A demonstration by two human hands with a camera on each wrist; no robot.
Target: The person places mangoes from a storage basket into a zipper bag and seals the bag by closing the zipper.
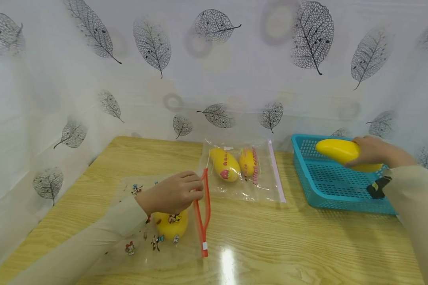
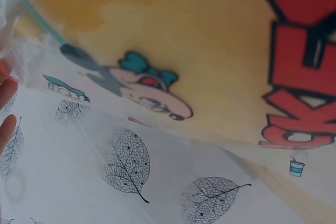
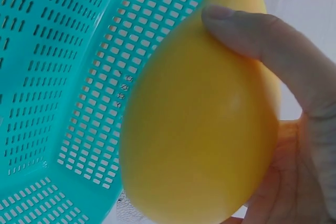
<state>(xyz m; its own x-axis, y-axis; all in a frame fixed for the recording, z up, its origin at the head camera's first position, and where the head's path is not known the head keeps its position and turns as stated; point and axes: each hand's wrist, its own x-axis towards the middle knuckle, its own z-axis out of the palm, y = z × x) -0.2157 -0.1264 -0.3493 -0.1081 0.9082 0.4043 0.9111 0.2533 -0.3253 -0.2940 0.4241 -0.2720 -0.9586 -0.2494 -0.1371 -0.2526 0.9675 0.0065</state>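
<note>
My right hand (image 1: 372, 152) grips a smooth yellow mango (image 3: 199, 114) over the turquoise basket (image 1: 310, 190), thumb laid along its narrower end in the right wrist view. At the left, my left hand (image 1: 178, 192) pinches the red zip edge (image 1: 201, 221) of a clear cartoon-printed zip bag (image 1: 128, 229). The bag's mouth gapes, and its white slider (image 1: 205, 246) sits at the near end. Inside that bag lies a yellow fruit (image 1: 171, 225), partly covered by the hand. Cartoon print and yellow fill the left wrist view, with fingertips (image 2: 6, 98) at its left edge.
Behind, a second clear zip bag (image 1: 262, 192) with a pale pink zip strip lies flat, holding two yellow fruits (image 1: 225, 164). All stands on a wood-grain table (image 1: 271, 245). A leaf-patterned white curtain (image 1: 235, 87) closes off the back and left.
</note>
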